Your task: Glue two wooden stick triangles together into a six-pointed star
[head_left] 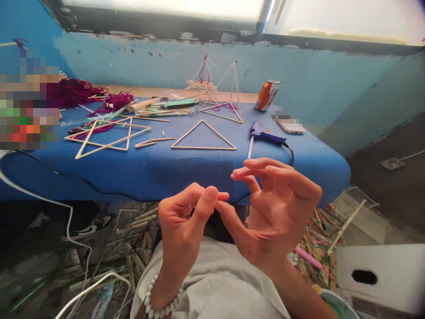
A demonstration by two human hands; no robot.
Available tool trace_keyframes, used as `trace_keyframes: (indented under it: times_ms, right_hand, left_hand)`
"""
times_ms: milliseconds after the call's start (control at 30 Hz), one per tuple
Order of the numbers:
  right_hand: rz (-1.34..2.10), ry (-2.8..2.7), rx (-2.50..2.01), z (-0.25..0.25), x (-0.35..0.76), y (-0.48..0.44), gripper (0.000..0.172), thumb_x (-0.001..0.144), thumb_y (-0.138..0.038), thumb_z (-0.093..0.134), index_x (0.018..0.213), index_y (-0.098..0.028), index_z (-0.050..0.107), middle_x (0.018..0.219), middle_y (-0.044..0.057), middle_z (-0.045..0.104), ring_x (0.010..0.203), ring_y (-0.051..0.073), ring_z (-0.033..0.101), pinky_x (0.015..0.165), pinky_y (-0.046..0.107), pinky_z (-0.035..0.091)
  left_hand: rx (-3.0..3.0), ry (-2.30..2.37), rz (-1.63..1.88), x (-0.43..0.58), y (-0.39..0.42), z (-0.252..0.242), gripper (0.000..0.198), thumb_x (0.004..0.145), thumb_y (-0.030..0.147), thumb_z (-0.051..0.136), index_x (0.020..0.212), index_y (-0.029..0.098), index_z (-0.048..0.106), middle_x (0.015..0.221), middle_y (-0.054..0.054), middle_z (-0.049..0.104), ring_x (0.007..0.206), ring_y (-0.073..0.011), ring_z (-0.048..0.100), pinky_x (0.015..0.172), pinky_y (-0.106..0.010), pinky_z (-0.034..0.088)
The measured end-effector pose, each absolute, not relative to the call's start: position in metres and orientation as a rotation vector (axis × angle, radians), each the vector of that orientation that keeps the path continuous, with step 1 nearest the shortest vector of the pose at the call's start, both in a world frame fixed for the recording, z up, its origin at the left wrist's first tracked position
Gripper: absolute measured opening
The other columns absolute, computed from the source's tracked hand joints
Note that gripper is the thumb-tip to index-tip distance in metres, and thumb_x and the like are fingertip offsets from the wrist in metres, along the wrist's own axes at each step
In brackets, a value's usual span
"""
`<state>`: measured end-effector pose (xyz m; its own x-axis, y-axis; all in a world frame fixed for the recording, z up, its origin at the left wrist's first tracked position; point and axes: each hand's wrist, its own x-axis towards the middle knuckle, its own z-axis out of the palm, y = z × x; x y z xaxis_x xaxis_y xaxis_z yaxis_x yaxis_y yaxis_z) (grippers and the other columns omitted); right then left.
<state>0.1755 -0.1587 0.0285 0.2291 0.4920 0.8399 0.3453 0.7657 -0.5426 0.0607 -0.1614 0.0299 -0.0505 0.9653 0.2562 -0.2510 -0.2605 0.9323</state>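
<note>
- Left hand (pixel 186 221): thumb pressed against the curled forefinger; whether a small piece is pinched between them cannot be told.
- Right hand (pixel 272 210): palm turned up, fingers spread and loosely bent, nothing visible in the palm; the thumb tip meets the left fingertips.
- Position: both hands are raised in front of the near edge of the blue-covered worktop (pixel 149 175).
- Flat stick triangle (pixel 204 148): lies on the worktop, directly ahead of the left hand; base edge runs left to right on the near side, apex points away toward the wall.
- Hot glue gun (pixel 256 129): lies on its side right of the triangle, beyond the right hand, which is the nearer one. Handle extends rightward; the white glue stick (pixel 250 148) projects toward the person.
- Loose short sticks (pixel 146 144): left of the triangle, farther from the right hand than from the left.
</note>
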Motion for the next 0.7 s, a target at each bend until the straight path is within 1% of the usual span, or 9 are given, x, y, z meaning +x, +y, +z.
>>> trace_keyframes:
  times_ms: [200, 300, 367, 433, 533, 633, 700]
  right_hand:
    - [0.324, -1.336, -0.697, 0.032, 0.175, -0.164, 0.062, 0.077, -0.005, 0.074, 0.128, -0.030, 0.049, 0.123, 0.009, 0.055, 0.110, 0.024, 0.063, 0.085, 0.043, 0.060]
    - [0.346, -1.344, -0.723, 0.028, 0.176, -0.162, 0.059, 0.080, -0.009, 0.073, 0.129, -0.029, 0.046, 0.123, 0.009, 0.056, 0.104, 0.022, 0.064, 0.085, 0.043, 0.060]
    - [0.247, -1.376, -0.762, 0.025, 0.177, -0.160, 0.054, 0.085, -0.014, 0.070, 0.130, -0.028, 0.046, 0.122, 0.010, 0.057, 0.102, 0.022, 0.064, 0.085, 0.044, 0.061]
    - [0.060, -1.412, -0.785, 0.021, 0.180, -0.158, 0.049, 0.089, -0.015, 0.068, 0.131, -0.027, 0.046, 0.119, 0.010, 0.059, 0.103, 0.022, 0.064, 0.086, 0.044, 0.062]
    - [-0.269, -1.491, -0.774, 0.019, 0.183, -0.155, 0.044, 0.088, -0.005, 0.066, 0.125, -0.024, 0.052, 0.116, 0.009, 0.060, 0.103, 0.021, 0.064, 0.088, 0.043, 0.061]
    - [-0.505, -1.604, -0.776, 0.019, 0.184, -0.153, 0.029, 0.090, 0.000, 0.059, 0.110, -0.020, 0.059, 0.114, 0.008, 0.060, 0.104, 0.019, 0.063, 0.093, 0.042, 0.060]
    - [-0.578, -1.629, -0.772, 0.020, 0.183, -0.151, 0.025, 0.091, 0.000, 0.057, 0.106, -0.020, 0.060, 0.111, 0.008, 0.061, 0.102, 0.018, 0.063, 0.093, 0.042, 0.061]
  left_hand:
    - [1.205, 0.890, 1.518, 0.058, -0.163, 0.028, 0.034, 0.092, 0.046, 0.068, 0.072, 0.021, 0.078, 0.060, 0.001, 0.058, 0.057, -0.0114, 0.052, 0.055, -0.025, 0.040]
    - [1.280, 0.880, 1.498, 0.056, -0.163, 0.026, 0.030, 0.093, 0.046, 0.067, 0.077, 0.022, 0.077, 0.065, 0.000, 0.062, 0.062, -0.0124, 0.054, 0.059, -0.025, 0.042]
    - [1.374, 0.913, 1.468, 0.055, -0.162, 0.025, 0.022, 0.089, 0.043, 0.073, 0.082, 0.022, 0.075, 0.071, 0.000, 0.066, 0.065, -0.0131, 0.057, 0.064, -0.025, 0.046]
    - [1.430, 0.981, 1.454, 0.055, -0.160, 0.024, 0.017, 0.084, 0.038, 0.077, 0.083, 0.021, 0.073, 0.073, 0.000, 0.067, 0.067, -0.0129, 0.059, 0.066, -0.024, 0.049]
    - [1.435, 1.009, 1.439, 0.054, -0.155, 0.023, 0.019, 0.085, 0.037, 0.076, 0.078, 0.020, 0.071, 0.073, -0.001, 0.067, 0.069, -0.0133, 0.063, 0.066, -0.021, 0.051]
    - [1.411, 0.978, 1.402, 0.053, -0.151, 0.021, 0.022, 0.086, 0.041, 0.074, 0.086, 0.019, 0.075, 0.078, -0.005, 0.073, 0.074, -0.0182, 0.070, 0.070, -0.024, 0.056]
    - [1.370, 0.985, 1.416, 0.053, -0.148, 0.018, 0.026, 0.086, 0.043, 0.075, 0.092, 0.018, 0.077, 0.081, -0.006, 0.075, 0.076, -0.0202, 0.071, 0.072, -0.026, 0.057]
